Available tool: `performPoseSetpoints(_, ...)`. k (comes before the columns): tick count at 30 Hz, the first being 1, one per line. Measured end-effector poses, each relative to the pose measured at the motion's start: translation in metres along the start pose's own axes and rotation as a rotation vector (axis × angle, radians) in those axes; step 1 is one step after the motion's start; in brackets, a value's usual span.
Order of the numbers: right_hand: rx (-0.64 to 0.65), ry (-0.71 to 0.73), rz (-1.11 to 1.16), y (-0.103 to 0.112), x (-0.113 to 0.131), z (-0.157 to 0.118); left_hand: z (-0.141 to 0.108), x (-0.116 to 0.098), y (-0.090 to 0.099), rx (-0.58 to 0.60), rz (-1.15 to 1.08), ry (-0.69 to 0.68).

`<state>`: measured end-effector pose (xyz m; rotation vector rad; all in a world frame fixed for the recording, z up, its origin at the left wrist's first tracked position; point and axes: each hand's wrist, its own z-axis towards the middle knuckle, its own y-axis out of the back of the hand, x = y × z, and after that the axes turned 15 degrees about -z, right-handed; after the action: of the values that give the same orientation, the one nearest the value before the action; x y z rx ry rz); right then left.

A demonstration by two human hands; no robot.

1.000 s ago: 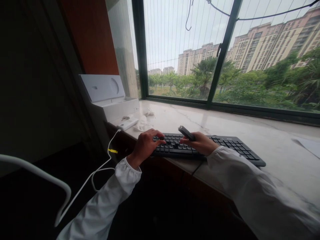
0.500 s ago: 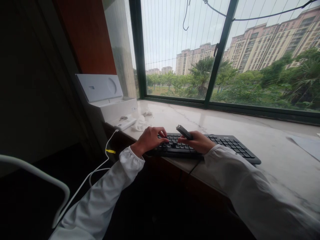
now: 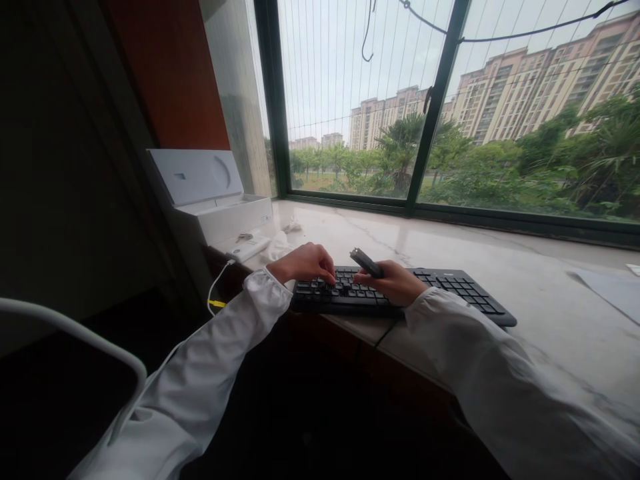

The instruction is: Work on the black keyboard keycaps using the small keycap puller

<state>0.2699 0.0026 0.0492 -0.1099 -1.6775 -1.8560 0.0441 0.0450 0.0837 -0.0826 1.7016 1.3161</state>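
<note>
Gripping right hand [image 3: 397, 283]: oblong black tool [image 3: 367, 263]
Left hand [image 3: 311, 262]: curled over keyboard [image 3: 366, 297], grip unclear
Sill [image 3: 540, 300]: glossy, veined
Window [image 3: 345, 87]: dark-framed

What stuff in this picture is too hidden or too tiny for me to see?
All in the head view:
- Part of the black keyboard: covered by the left hand.
- Lower end of the dark tool: wrapped by the right hand.
- Letters on the black keyboard: too small to read.
- Bottom of the open white box: behind its front wall.
- Pale sheet: cut off by the right edge.
</note>
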Motion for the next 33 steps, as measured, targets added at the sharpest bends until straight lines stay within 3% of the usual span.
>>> performPoseSetpoints(6, 0.011, -0.01, -0.011, 0.001, 0.001, 0.0, 0.011, 0.009, 0.001, 0.028, 0.094, -0.008)
performPoseSetpoints(13, -0.002, 0.0, -0.012, 0.0, 0.002, -0.001, 0.016, 0.014, -0.005, -0.001, 0.108, 0.082)
performPoseSetpoints(20, -0.006, -0.001, -0.007, 0.0, 0.002, -0.001, 0.02, 0.016, -0.001, 0.047, 0.122, 0.118)
performPoseSetpoints(33, 0.003, 0.005, -0.007, 0.001, 0.004, -0.001, 0.022, -0.001, -0.008, -0.016, 0.252, 0.182)
